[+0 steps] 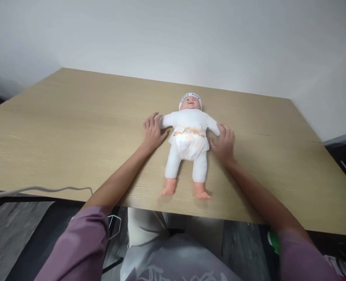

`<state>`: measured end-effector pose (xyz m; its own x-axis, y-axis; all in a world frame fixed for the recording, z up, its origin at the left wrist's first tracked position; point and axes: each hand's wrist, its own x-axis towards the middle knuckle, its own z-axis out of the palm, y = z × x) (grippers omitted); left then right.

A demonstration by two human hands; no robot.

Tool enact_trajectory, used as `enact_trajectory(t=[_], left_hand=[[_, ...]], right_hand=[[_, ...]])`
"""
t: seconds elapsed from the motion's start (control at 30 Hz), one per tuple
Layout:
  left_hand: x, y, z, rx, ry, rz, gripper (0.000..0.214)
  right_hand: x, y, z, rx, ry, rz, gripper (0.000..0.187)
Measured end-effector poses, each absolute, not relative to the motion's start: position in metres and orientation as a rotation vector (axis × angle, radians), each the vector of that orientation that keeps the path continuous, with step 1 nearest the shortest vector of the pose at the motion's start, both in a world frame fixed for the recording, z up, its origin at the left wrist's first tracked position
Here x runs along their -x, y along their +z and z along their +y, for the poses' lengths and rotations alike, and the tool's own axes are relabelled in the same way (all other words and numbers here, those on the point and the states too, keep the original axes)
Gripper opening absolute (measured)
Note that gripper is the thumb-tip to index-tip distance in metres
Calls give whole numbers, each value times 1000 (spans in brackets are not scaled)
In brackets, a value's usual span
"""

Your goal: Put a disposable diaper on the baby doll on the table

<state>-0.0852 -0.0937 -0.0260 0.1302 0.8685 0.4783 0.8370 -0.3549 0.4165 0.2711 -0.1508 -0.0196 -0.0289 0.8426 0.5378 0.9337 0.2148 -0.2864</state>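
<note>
A baby doll (190, 117) lies on its back on the wooden table, head toward the wall and feet toward me. Its body is white, its feet are pinkish, and it wears a white headband with lettering. Around its hips is a white diaper (191, 146) with an orange patterned waistband. My left hand (154, 130) grips the end of the doll's arm on the left, its thumb pointing toward the diaper. On the other side, my right hand (225, 144) holds the end of the other arm. Both of the doll's hands are hidden under mine.
The light wooden table (73, 128) reaches back to a pale wall (173, 39). A white cable (50, 189) runs along its front left edge. Below the front right edge is a green object (274, 242), partly hidden by my sleeve.
</note>
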Motion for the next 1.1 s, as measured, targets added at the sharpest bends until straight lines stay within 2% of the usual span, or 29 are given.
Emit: enact_trajectory(t=[0.07, 0.2, 0.4, 0.5, 0.6, 0.83, 0.97, 1.1], left_hand=[[75, -30, -71, -2313, 1027, 1788, 77], [67, -33, -54, -2288, 936, 1859, 66], [68, 5, -92, -2201, 689, 1883, 48], [66, 31, -161, -2050, 675, 1860, 50], [63, 40, -266, -1995, 768, 1852, 52], [65, -3, -523, -2027, 729, 1513, 49], [87, -40, -609, -1988, 572, 1446, 42], [118, -74, -658, -1735, 519, 1470, 52]], right_hand=[[-268, -19, -120, 1691, -188, -1904, 65], [-264, -17, -93, 1811, -136, -1927, 59], [-257, -3, -119, 1823, -97, -1895, 40], [-259, 12, -160, 1779, 10, -1886, 37], [-271, 33, -224, 1668, 166, -1955, 36], [-287, 64, -404, 1362, 149, -2215, 40], [-257, 30, -485, 1454, 61, -2348, 45], [-230, -33, -515, 1581, 245, -2370, 47]])
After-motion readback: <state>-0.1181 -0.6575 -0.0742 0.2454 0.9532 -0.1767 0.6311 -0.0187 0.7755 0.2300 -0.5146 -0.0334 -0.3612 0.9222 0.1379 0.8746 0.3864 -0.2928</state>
